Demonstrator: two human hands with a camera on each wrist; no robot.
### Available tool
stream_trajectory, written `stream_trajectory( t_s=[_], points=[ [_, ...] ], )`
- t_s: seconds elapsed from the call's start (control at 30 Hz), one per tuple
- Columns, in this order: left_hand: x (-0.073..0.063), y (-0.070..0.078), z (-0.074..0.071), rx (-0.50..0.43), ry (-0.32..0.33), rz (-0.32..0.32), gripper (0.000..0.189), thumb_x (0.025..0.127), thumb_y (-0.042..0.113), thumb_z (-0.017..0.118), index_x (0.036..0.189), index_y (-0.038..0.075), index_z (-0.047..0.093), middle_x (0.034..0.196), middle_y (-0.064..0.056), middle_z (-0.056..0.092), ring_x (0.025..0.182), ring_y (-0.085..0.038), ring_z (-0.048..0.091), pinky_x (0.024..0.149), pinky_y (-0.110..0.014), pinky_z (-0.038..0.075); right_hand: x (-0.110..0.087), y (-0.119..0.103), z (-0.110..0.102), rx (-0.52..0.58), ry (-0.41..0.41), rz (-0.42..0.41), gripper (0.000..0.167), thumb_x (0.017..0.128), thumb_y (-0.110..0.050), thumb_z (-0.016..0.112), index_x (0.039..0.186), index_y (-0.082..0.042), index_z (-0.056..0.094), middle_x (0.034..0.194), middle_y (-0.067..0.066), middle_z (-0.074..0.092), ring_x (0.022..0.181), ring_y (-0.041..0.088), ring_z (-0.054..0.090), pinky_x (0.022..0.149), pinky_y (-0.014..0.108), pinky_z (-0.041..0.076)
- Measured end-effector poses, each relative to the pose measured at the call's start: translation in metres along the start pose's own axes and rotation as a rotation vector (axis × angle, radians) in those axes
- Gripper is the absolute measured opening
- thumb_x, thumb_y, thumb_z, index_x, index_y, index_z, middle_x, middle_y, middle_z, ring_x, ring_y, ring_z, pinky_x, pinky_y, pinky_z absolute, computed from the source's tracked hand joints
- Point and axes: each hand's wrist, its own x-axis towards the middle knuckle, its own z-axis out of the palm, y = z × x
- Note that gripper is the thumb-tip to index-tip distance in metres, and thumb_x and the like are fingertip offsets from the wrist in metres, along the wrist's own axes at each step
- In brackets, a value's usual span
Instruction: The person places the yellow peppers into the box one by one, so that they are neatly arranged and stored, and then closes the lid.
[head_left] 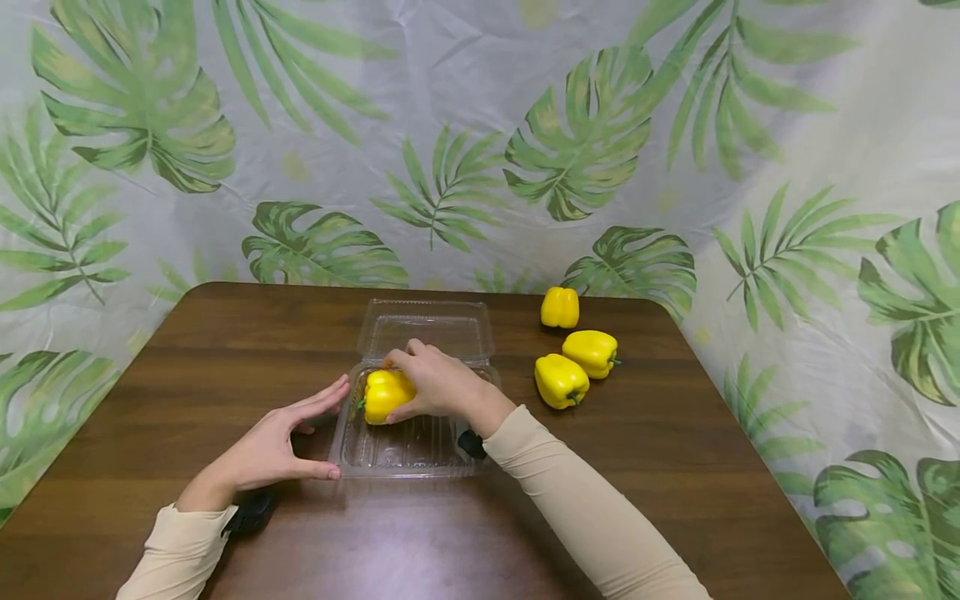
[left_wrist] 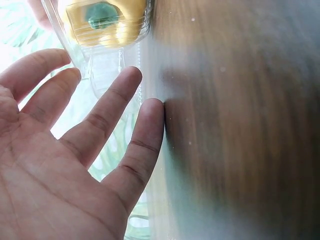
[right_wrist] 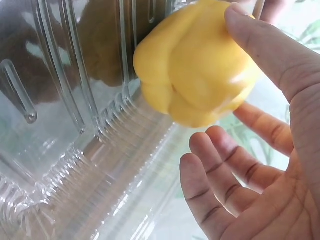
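A yellow bell pepper (head_left: 387, 396) with a green stem lies on its side in the left part of a clear plastic clamshell container (head_left: 420, 457). My right hand (head_left: 438, 379) grips this pepper between thumb and fingers; the right wrist view shows the thumb (right_wrist: 265, 47) on its upper side. My left hand (head_left: 273, 446) has its fingers extended, with fingertips right at the container's left rim. In the left wrist view, the pepper's green stem (left_wrist: 101, 16) shows through the clear wall, beyond the spread fingers (left_wrist: 145, 135).
The container's hinged lid (head_left: 423, 329) lies open toward the back. Right of it on the brown wooden table (head_left: 660, 483) are three more yellow bell peppers: one at the back (head_left: 560, 307), two close together (head_left: 590, 353) in front. A leaf-patterned curtain (head_left: 457, 108) hangs behind.
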Motion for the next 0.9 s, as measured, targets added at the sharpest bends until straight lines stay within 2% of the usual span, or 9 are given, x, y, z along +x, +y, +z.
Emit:
stream_trajectory(
  t_s=[0.27,0.57,0.67,0.9],
  points=[
    [-0.003,0.001,0.001,-0.023,0.015,0.009,0.107,0.077,0.034,0.099,0.166,0.012,0.042,0.175,-0.009,0.037,0.129,-0.015,0.066,0.093,-0.036,0.061,-0.002,0.002,-0.005,0.002,-0.017,-0.012,0.075,0.088,-0.054,0.087,0.149,-0.021,0.059,0.129,0.007,0.060,0.112,0.021,0.060,0.102,0.036,0.056],
    [-0.007,0.003,0.001,-0.037,0.029,0.024,0.109,0.075,0.034,0.100,0.166,0.014,0.043,0.176,0.004,0.035,0.128,-0.013,0.066,0.092,-0.036,0.061,-0.007,0.012,-0.016,-0.007,-0.024,0.005,0.076,0.089,-0.056,0.084,0.151,-0.023,0.057,0.131,0.006,0.057,0.111,0.022,0.057,0.092,0.039,0.057],
    [-0.007,0.002,0.002,-0.032,0.030,0.026,0.109,0.075,0.034,0.100,0.166,0.013,0.043,0.176,0.001,0.036,0.128,-0.015,0.067,0.091,-0.036,0.061,-0.011,0.017,-0.020,-0.001,-0.038,0.017,0.075,0.091,-0.056,0.083,0.153,-0.024,0.055,0.136,0.007,0.056,0.116,0.023,0.057,0.093,0.041,0.057],
    [-0.001,0.001,0.000,-0.014,0.011,0.003,0.109,0.076,0.038,0.099,0.165,0.012,0.043,0.174,-0.011,0.038,0.132,-0.021,0.066,0.093,-0.037,0.061,-0.027,0.041,-0.035,0.040,-0.039,0.079,0.074,0.094,-0.051,0.082,0.156,-0.023,0.052,0.149,0.009,0.054,0.137,0.031,0.054,0.105,0.050,0.055]
  ],
)
